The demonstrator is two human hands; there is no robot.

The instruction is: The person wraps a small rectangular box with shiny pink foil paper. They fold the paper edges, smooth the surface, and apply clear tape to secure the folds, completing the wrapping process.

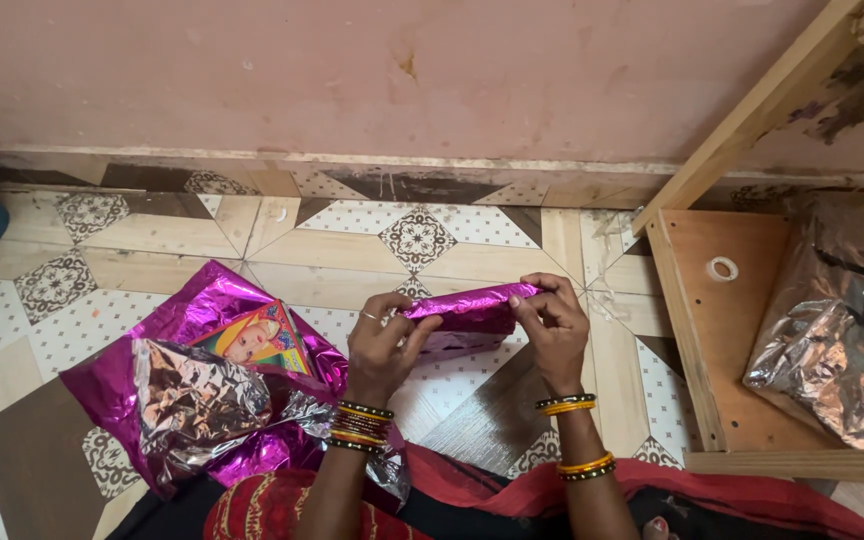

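Item: one small parcel wrapped in magenta foil [472,305], an elongated packet held clear of the patterned tile floor [332,255], just in front of the seated person's knees and roughly midway between the loose wrapping on the left and the wooden frame on the right. Long axis: runs left to right, nearly level, its right end a little higher and pointing toward the wooden frame [697,330]; its left end points toward the crumpled sheets. Left hand [384,340]: clenched on the packet's left end, fingers curled over the top and thumb beneath, seemingly to pin the foil flat there. Right hand [552,325]: grasping the right end, fingertips pinching the upper edge, apparently pressing a fold closed; the two-ended grip keeps the wrap taut along its length. Both wrists carry stacked bangles [362,428]. Adjacent, lower-left floor: spread magenta foil sheet [197,310], silver underside partly turned up and creased, with a small colourful triangular printed packet [257,338] lying on it, all within easy reach of the left hand. Right edge: open wooden frame with a plywood base, a small white ring [722,268] resting on the board, and crumpled silver foil [832,350] heaped against its far side. Rear: pink wall [352,80] meeting the floor's far edge. Foreground: red and black cloth [472,500] across the lap
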